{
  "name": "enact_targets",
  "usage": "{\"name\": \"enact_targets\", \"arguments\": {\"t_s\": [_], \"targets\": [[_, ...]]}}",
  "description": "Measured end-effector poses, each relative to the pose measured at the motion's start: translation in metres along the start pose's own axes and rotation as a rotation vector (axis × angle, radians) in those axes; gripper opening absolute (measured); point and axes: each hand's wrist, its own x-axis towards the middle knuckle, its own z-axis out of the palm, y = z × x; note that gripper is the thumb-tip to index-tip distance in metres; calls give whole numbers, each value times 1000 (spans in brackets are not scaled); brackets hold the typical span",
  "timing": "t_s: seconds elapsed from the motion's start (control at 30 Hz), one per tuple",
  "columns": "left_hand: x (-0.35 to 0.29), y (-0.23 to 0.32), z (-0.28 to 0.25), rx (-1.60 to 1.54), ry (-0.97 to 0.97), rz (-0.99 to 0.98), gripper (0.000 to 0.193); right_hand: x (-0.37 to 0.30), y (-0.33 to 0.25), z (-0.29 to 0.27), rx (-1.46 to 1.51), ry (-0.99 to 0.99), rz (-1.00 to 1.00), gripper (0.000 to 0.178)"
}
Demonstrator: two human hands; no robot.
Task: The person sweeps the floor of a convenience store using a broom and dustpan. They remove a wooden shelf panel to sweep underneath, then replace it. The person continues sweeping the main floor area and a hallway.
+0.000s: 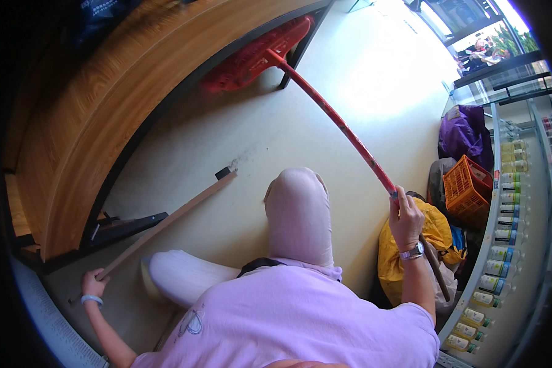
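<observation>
My right hand (pixel 406 218), with a watch on the wrist, grips the long red handle of a broom (pixel 337 119). Its red brush head (pixel 251 55) reaches under the curved wooden counter (pixel 98 104) at the top. My left hand (pixel 93 284), wearing a pale wristband, holds the near end of a long wooden stick (pixel 172 222) with a black tip that lies slanted over the pale floor. A small patch of dust (pixel 246 153) lies on the floor just beyond that tip. My knees in light trousers are bent between the two hands.
A yellow bag (pixel 437 232) sits by my right arm, with an orange crate (pixel 466 187) and a purple bag (pixel 465 132) behind it. A shelf of bottled drinks (pixel 503 233) runs along the right. A black bracket (pixel 129 222) lies at the counter's base.
</observation>
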Motion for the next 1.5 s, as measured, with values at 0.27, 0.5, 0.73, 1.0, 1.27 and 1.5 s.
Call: {"name": "enact_targets", "arguments": {"t_s": [0.27, 0.5, 0.73, 1.0, 1.27, 1.5], "targets": [[1, 4, -2, 1, -60, -77, 27, 3, -23, 45, 86, 71, 131, 31], [-5, 23, -11, 22, -62, -132, 32, 4, -42, 92, 396, -214, 227, 32], [-4, 12, -3, 28, 23, -138, 28, 3, -59, 92, 355, -319, 225, 32], [1, -4, 2, 85, 60, -54, 24, 68, -89, 130, 365, -165, 231, 34], [-1, 2, -4, 89, 8, -115, 33, 123, -114, 210, 635, -417, 342, 28], [-3, 0, -2, 52, 15, -110, 31, 40, -94, 175, 643, -626, 272, 24]]}}
